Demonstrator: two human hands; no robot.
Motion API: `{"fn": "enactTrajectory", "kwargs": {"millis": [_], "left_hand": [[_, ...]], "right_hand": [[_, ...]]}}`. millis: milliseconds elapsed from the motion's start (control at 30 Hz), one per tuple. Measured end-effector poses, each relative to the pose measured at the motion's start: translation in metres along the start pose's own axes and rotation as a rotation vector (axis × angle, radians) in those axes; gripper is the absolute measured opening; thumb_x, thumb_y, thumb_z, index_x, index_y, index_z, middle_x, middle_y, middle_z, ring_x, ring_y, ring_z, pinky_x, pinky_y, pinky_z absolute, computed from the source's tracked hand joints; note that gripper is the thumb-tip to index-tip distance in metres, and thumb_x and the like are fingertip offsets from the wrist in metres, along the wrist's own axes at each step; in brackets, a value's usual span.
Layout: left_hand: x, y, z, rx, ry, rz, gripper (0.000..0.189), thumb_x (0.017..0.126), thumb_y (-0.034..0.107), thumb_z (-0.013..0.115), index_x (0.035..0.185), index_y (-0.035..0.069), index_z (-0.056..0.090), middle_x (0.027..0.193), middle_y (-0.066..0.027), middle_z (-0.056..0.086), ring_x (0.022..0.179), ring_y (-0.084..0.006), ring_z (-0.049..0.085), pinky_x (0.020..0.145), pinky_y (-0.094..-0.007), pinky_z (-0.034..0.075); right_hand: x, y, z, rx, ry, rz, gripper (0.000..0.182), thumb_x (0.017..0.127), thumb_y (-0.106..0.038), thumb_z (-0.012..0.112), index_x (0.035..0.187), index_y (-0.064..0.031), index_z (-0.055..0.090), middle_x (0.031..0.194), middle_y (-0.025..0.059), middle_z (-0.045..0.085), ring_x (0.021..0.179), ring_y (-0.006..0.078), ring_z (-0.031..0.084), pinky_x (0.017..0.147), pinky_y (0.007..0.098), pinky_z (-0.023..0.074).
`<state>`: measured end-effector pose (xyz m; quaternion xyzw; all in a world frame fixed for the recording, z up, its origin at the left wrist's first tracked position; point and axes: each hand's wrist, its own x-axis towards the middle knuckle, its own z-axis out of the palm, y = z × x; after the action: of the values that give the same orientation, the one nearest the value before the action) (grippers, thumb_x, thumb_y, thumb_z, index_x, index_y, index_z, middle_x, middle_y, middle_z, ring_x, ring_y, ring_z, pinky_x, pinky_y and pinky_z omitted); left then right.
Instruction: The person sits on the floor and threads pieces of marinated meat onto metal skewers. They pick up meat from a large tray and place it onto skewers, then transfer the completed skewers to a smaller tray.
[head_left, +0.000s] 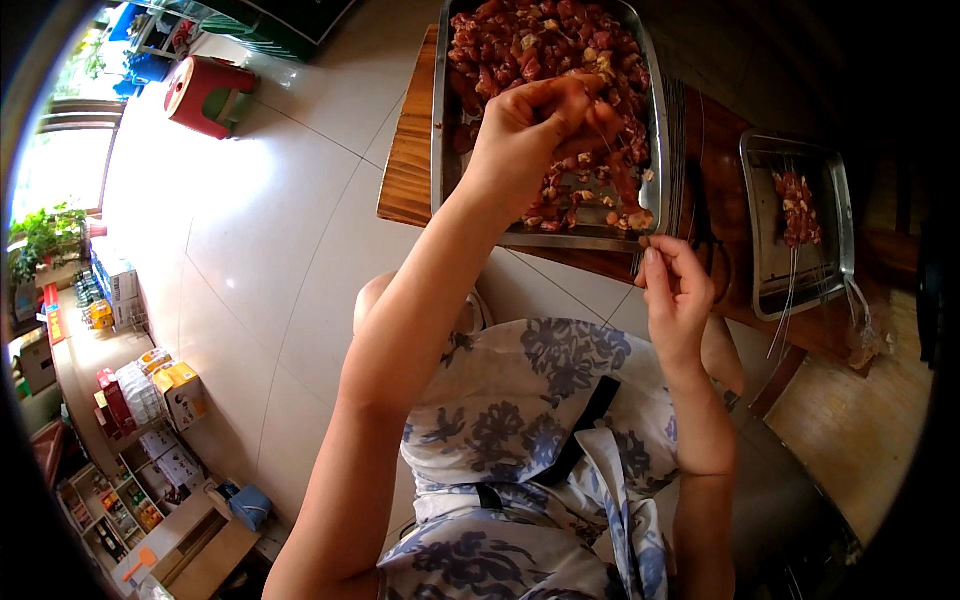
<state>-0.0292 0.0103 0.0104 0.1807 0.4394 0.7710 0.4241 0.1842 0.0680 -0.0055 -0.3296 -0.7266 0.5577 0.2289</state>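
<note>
A deep metal tray (662, 150) full of cut raw meat (517, 52) lies before me. Over its middle, my left hand (551, 112) pinches what looks like a piece of meat, partly hidden by the fingers. My right hand (679, 285) is at the tray's near right corner, thumb and forefinger closed on the end of a thin metal skewer. Pieces of meat (628, 191) appear to be threaded on it, slanting up towards my left hand. Farther right, a smaller metal tray (765, 292) holds loaded meat skewers (797, 210), their bare ends over the near rim.
Bare metal skewers (677, 187) lie between the trays on the wooden table (409, 165). Beside them is a black looped handle (721, 270), perhaps of scissors. A red plastic stool (206, 97) stands on the tiled floor. Shelves with boxed goods (180, 394) line the left.
</note>
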Motion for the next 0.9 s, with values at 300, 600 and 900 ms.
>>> {"fn": "enactTrajectory", "kwargs": {"millis": [300,600,900], "left_hand": [[-0.007,-0.008,0.009,0.127,-0.073,-0.116,0.032,0.092,0.009,0.056,0.121,-0.005,0.052,0.099,-0.0091,0.066,0.092,-0.0134,0.063,0.08,-0.0289,0.056],[-0.018,-0.024,0.023,0.069,-0.058,-0.205,0.029,0.088,0.003,0.061,0.114,-0.005,0.054,0.105,-0.0115,0.065,0.094,-0.0171,0.064,0.081,-0.0292,0.055],[-0.02,-0.035,0.033,0.037,-0.157,-0.28,0.032,0.087,0.003,0.062,0.116,-0.008,0.053,0.106,-0.0121,0.064,0.093,-0.0155,0.063,0.081,-0.0268,0.053]], "right_hand": [[0.002,-0.005,0.001,0.051,0.009,-0.001,0.01,0.09,-0.002,0.054,0.096,0.0031,0.059,0.068,0.0018,0.056,0.06,0.0059,0.05,0.052,0.0199,0.0398],[0.011,-0.006,-0.004,0.405,-0.093,0.218,0.01,0.093,-0.009,0.053,0.097,-0.001,0.057,0.067,-0.001,0.053,0.055,0.0014,0.04,0.047,0.0168,0.0292],[0.008,0.005,-0.01,0.114,0.06,0.009,0.008,0.091,-0.007,0.055,0.092,0.0004,0.057,0.069,0.0013,0.057,0.061,0.0058,0.052,0.054,0.0206,0.0404]]}}
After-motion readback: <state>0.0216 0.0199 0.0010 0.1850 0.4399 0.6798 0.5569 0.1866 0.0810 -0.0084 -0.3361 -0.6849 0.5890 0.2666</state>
